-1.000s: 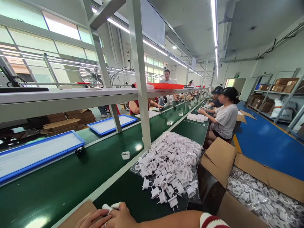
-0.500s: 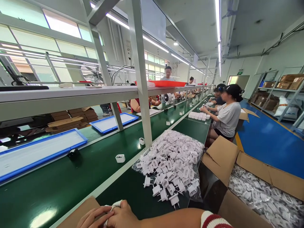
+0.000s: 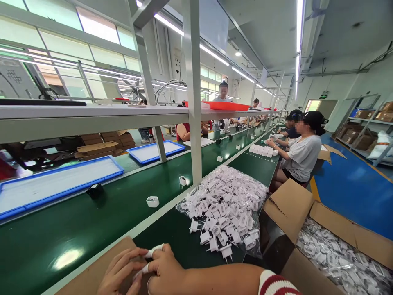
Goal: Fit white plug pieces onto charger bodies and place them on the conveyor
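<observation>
At the bottom of the head view my left hand (image 3: 121, 270) and my right hand (image 3: 167, 266) meet above a brown cardboard sheet (image 3: 95, 268). White wraps (image 3: 155, 250) cover fingers of my right hand. My left fingers are bent in against these wrapped fingertips, and both hands look closed around a small spot between them. Whatever lies there is hidden by the fingers. Beyond my right hand, a heap of white plug housings with pins (image 3: 225, 205) spills from a clear plastic bag on the green worktop (image 3: 166, 237).
White oval housings (image 3: 152, 201) stand spaced along the green belt (image 3: 116, 217). Blue-rimmed trays (image 3: 118, 171) line its far side. A grey post (image 3: 193, 123) and shelf rise ahead. At right sits an open carton (image 3: 288, 205) beside more bagged housings. A co-worker (image 3: 302, 147) sits further along.
The view has swung slightly left, shifting the scene right. My hands appear a little higher, with the white-wrapped fingers showing more and a wider gap between them.
</observation>
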### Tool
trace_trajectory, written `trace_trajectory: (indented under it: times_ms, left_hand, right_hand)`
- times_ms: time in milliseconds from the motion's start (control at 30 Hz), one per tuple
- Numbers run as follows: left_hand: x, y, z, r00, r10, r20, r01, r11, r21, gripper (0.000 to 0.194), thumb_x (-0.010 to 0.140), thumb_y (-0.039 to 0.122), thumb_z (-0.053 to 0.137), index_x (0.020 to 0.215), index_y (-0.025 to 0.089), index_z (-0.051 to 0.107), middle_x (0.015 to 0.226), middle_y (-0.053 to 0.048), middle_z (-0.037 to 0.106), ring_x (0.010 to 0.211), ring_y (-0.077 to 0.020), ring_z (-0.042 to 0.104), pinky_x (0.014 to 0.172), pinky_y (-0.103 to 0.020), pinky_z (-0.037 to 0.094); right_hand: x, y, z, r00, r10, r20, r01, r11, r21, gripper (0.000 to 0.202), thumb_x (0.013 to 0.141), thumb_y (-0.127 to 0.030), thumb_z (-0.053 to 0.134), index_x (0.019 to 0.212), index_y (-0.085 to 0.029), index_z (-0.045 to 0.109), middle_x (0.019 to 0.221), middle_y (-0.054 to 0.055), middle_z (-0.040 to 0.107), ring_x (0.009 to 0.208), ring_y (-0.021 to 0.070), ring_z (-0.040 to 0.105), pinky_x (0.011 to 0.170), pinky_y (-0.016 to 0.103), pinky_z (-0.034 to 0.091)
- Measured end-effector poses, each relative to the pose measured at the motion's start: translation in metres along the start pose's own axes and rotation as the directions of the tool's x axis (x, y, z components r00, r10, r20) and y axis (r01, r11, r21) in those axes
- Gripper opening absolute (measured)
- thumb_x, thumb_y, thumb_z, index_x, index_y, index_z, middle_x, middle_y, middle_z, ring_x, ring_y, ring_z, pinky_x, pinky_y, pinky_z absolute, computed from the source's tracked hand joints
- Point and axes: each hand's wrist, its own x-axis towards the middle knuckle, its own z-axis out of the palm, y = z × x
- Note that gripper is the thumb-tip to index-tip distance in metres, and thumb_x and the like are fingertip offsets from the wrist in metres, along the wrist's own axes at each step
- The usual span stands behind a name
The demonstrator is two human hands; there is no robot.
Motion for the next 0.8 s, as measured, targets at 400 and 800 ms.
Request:
trace_trajectory:
  times_ms: [400, 800]
  left_hand:
    - [0.014, 0.031, -0.011, 0.934, -0.354, 0.043, 0.357, 0.93, -0.088, 0.035, 0.089, 0.048, 0.051, 0.075, 0.025, 0.074, 0.111, -0.009, 0.073, 0.112, -0.0313, 0.062, 0.103, -0.049, 0.049]
    - [0.017, 0.026, -0.003, 0.691, -0.719, -0.074, 0.677, 0.68, -0.28, 0.043, 0.079, 0.051, 0.059, 0.105, 0.019, 0.072, 0.116, -0.012, 0.071, 0.105, -0.0307, 0.066, 0.096, -0.046, 0.055]
  right_hand:
    - [-0.02, -0.024, -0.103, 0.953, 0.251, -0.171, -0.302, 0.833, -0.464, 0.03, 0.088, -0.018, 0.06, 0.117, -0.019, 0.068, 0.117, 0.012, 0.068, 0.111, 0.0278, 0.057, 0.091, 0.039, 0.044]
    - [-0.02, -0.031, -0.101, 0.978, 0.166, -0.128, -0.208, 0.845, -0.493, 0.036, 0.092, -0.006, 0.049, 0.124, -0.021, 0.056, 0.122, 0.01, 0.06, 0.095, 0.0204, 0.064, 0.079, 0.032, 0.047]
